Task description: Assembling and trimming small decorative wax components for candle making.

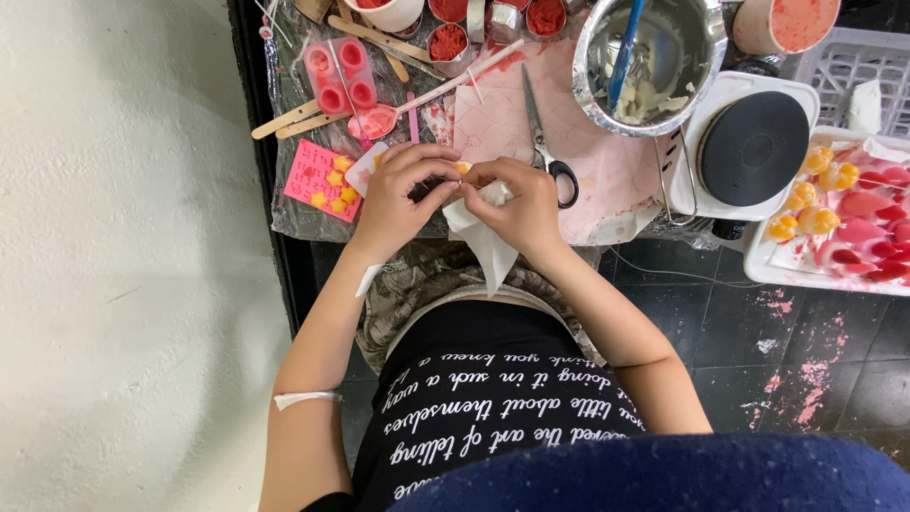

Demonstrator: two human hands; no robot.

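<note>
Yellow, a tiny wax piece [462,168] sits pinched between both hands in the middle of the frame. The left hand [403,194] has its grip clamped on it, and the right hand [517,204] too, along with a white paper [483,242]. Just above lie scissors [545,142] on the bench [607,180]. At upper left sits a pink mould [318,180].

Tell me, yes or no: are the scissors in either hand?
No: the scissors lie on the table beyond the fingers, while the left hand and right hand pinch a small orange piece over white paper.
</note>
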